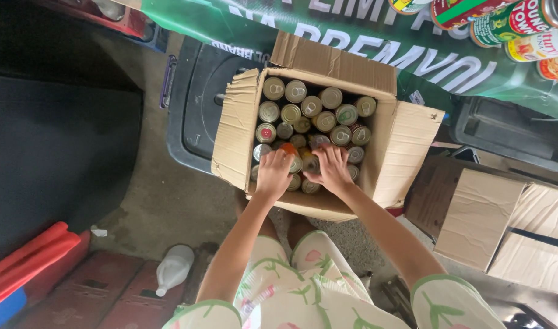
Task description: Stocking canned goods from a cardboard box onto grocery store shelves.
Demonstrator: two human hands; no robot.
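Head view: hands among boxed cans

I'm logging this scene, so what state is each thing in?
Cardboard box: open, flaps out, full of cans.
Cans: upright, packed close.
Left hand: resting on cans.
Right hand: resting on cans.
White bottle: lying on its side.
Second box: closed.

Rough concrete floor, green banner, daylight.
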